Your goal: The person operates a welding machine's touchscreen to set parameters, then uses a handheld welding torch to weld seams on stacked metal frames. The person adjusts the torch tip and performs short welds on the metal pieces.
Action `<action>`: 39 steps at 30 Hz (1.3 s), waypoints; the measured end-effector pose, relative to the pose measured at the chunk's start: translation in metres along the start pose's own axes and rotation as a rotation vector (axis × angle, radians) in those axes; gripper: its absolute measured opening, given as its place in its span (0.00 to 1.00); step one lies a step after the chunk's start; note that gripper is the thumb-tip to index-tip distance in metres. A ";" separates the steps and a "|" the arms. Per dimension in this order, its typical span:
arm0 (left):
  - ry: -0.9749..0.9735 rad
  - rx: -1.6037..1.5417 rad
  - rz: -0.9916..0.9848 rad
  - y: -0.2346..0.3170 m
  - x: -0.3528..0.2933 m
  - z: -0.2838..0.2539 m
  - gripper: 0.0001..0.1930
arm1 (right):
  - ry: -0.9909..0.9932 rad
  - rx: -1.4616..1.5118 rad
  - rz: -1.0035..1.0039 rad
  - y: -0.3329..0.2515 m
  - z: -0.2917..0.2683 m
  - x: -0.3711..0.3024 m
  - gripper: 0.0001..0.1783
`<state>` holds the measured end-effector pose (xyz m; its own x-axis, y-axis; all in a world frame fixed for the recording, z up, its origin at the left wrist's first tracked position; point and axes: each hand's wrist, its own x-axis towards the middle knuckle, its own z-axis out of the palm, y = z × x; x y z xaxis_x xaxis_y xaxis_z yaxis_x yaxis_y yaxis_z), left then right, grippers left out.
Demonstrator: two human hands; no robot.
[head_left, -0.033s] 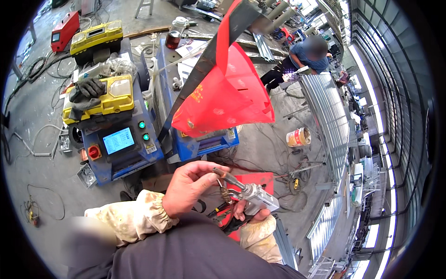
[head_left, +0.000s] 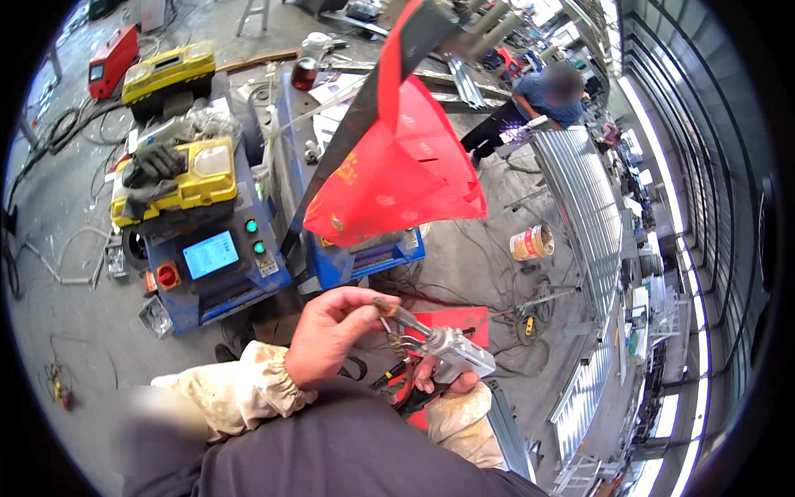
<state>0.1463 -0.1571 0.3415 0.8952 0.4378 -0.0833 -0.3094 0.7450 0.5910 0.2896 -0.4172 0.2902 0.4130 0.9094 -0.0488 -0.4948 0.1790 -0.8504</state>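
Note:
My right hand [head_left: 443, 383] is wrapped round a silver, block-bodied welding gun [head_left: 464, 354], held in front of my body. Its dark nozzle slants up and to the left, with a thin metal tube and brass-coloured fittings alongside. The thumb and fingers of my left hand [head_left: 327, 335] pinch around the front end of that nozzle, next to the thin tube. What exactly sits between those fingertips is partly hidden. Beige sleeve covers reach both wrists. A red panel [head_left: 454, 321] shows behind the gun.
Ahead stands a blue machine with a lit screen [head_left: 210, 254]; a yellow toolbox [head_left: 217, 172] with dark gloves [head_left: 153, 170] is on top. Red fabric [head_left: 397, 170] hangs beside it. A bucket [head_left: 532, 243] and cables lie right. Beyond, a person [head_left: 546, 99] works near bright sparks.
Both hands keep the same hold on the welding gun. The view has shifted very slightly, and my left hand sits a touch farther left.

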 end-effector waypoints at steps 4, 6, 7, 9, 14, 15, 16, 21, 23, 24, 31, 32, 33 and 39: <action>0.168 -0.028 0.013 -0.006 -0.006 -0.023 0.08 | 0.060 0.010 0.049 -0.006 0.032 0.018 0.55; 0.138 -0.025 0.060 -0.009 -0.009 -0.030 0.11 | 0.000 0.006 0.074 -0.005 0.025 0.014 0.57; 0.128 -0.054 0.064 -0.008 -0.011 -0.033 0.10 | -0.021 0.006 0.088 -0.006 0.025 0.013 0.56; 0.127 -0.052 0.045 -0.007 -0.012 -0.033 0.10 | -0.063 0.006 0.120 -0.010 0.024 0.012 0.54; 0.079 -0.001 0.074 -0.002 -0.016 -0.046 0.13 | -0.214 0.021 0.162 0.004 0.012 0.017 0.52; 0.068 0.005 0.076 0.001 -0.017 -0.045 0.12 | -0.237 0.022 0.163 0.008 0.009 0.017 0.51; 0.057 0.006 0.075 0.002 -0.018 -0.045 0.12 | -0.254 0.017 0.164 0.010 0.008 0.015 0.51; 0.023 -0.009 0.063 0.005 -0.022 -0.047 0.11 | -0.323 0.055 0.217 0.015 0.001 0.014 0.50; 0.029 -0.021 0.052 0.009 -0.025 -0.042 0.11 | -0.334 0.067 0.240 0.015 0.001 0.013 0.49; 0.025 -0.010 0.055 0.008 -0.025 -0.042 0.11 | -0.326 0.061 0.243 0.015 0.001 0.011 0.48; 0.114 0.110 0.036 0.011 -0.032 -0.048 0.12 | -0.269 0.006 0.169 0.007 0.016 0.022 0.42; 0.135 0.133 -0.002 0.013 -0.032 -0.046 0.12 | -0.206 0.032 0.175 0.005 0.019 0.018 0.43; 0.127 0.156 -0.035 0.015 -0.030 -0.042 0.12 | -0.251 0.051 0.162 0.009 0.011 0.016 0.44; 0.091 0.063 0.020 0.013 -0.031 -0.042 0.04 | -0.101 0.030 0.179 0.002 0.026 0.016 0.55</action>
<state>0.1009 -0.1395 0.3180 0.8554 0.4982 -0.1413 -0.3036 0.7035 0.6426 0.2758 -0.3925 0.3014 0.2381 0.9606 -0.1437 -0.5768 0.0208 -0.8166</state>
